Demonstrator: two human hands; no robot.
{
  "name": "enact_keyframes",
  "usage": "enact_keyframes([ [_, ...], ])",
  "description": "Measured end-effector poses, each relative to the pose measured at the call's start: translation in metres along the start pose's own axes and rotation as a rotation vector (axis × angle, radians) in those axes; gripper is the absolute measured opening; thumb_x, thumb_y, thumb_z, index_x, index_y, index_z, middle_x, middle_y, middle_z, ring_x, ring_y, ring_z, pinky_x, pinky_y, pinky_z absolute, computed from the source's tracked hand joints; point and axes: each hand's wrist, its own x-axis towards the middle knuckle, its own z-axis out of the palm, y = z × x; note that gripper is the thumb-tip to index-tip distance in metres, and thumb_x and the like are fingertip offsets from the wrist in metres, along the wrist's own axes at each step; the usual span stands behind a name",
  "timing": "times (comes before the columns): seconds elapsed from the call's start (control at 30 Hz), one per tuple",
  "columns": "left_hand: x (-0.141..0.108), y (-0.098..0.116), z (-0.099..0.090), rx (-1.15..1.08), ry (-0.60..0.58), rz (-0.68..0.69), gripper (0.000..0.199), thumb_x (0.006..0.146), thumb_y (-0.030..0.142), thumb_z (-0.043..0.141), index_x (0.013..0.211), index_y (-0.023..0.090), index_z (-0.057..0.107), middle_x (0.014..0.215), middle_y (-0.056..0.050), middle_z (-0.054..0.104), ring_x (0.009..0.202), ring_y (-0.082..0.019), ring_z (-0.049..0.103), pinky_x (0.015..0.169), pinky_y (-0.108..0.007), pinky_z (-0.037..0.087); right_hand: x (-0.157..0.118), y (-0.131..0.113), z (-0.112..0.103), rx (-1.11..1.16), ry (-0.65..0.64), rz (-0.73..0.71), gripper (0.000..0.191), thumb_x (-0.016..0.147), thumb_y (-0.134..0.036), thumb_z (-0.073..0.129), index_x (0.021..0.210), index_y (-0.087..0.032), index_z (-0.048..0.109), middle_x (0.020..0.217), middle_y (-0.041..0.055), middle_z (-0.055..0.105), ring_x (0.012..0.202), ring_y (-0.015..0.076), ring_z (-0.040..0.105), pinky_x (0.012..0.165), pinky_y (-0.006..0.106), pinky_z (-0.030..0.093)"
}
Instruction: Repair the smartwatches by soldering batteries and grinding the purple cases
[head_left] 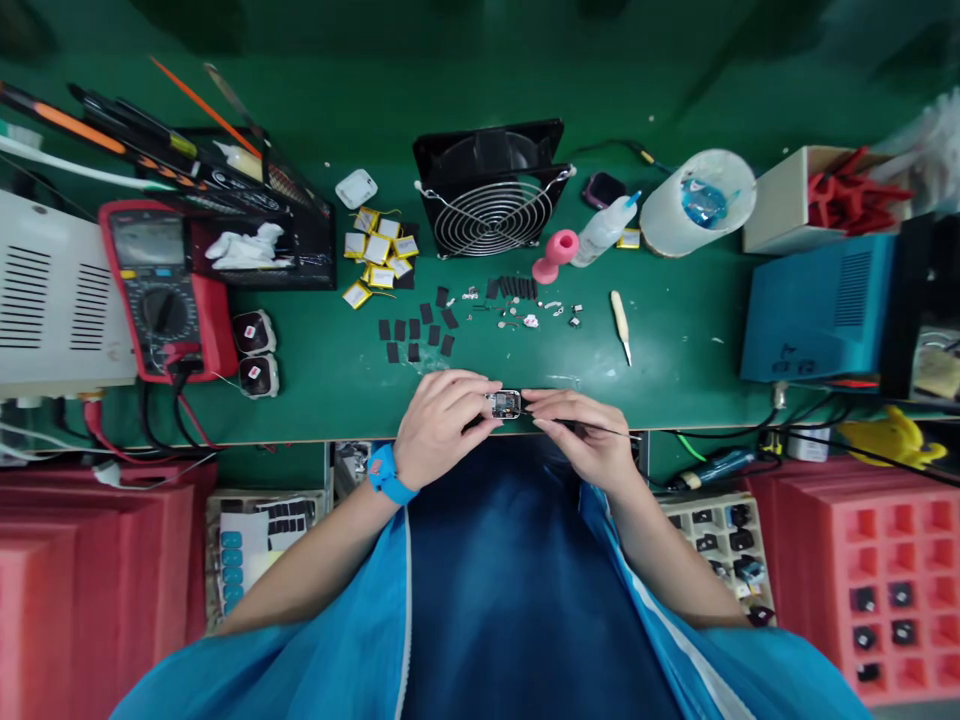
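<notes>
At the front edge of the green bench, my left hand [448,415] grips a small open watch-like case [506,404] by its left side, with circuitry showing inside. A blue band circles that wrist. My right hand [581,425] pinches thin dark tweezers [611,431], whose tip reaches the right side of the case. Whether the tip touches a part inside is too small to tell. Beyond my hands lie several black adhesive pads [414,330] and loose small parts [531,321]. A pale-handled screwdriver [619,322] lies to the right.
A fan [491,195] stands at the back centre, beside yellow-edged battery cells [377,248]. On the left are a red multimeter [161,300] and a black tool holder [311,240]. A bottle [604,232], white tub [739,190] and blue box [817,305] stand right. Pink foam trays [840,520] flank me.
</notes>
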Motion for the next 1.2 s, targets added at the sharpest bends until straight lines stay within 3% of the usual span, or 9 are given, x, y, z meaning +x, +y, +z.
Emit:
enact_keyframes([
  [0.1, 0.0, -0.002, 0.0, 0.017, 0.006, 0.025, 0.009, 0.101, 0.029, 0.068, 0.096, 0.022, 0.073, 0.114, -0.004, 0.079, 0.111, -0.022, 0.068, 0.093, -0.04, 0.05, 0.001, -0.001, -0.002, 0.004, -0.027, 0.007, 0.01, 0.094, -0.016, 0.071, 0.093, -0.023, 0.078, 0.094, 0.0053, 0.082, 0.105, 0.0244, 0.08, 0.092, 0.041, 0.067],
  [0.77, 0.001, -0.003, 0.001, 0.024, 0.037, 0.058, 0.003, 0.096, 0.025, 0.074, 0.094, 0.022, 0.073, 0.114, -0.004, 0.079, 0.11, -0.023, 0.069, 0.091, -0.041, 0.051, 0.004, 0.003, -0.009, 0.092, -0.085, 0.025, 0.019, 0.093, -0.01, 0.072, 0.1, -0.025, 0.08, 0.098, 0.0044, 0.082, 0.11, 0.0232, 0.078, 0.095, 0.039, 0.066],
  [1.2, 0.001, -0.004, 0.0, 0.028, 0.032, 0.092, 0.003, 0.094, 0.023, 0.077, 0.095, 0.024, 0.074, 0.114, -0.005, 0.077, 0.108, -0.024, 0.069, 0.089, -0.042, 0.052, 0.007, 0.002, -0.013, 0.062, -0.129, 0.051, 0.012, 0.095, -0.017, 0.071, 0.1, -0.025, 0.078, 0.1, 0.0041, 0.082, 0.11, 0.0227, 0.078, 0.094, 0.038, 0.064],
])
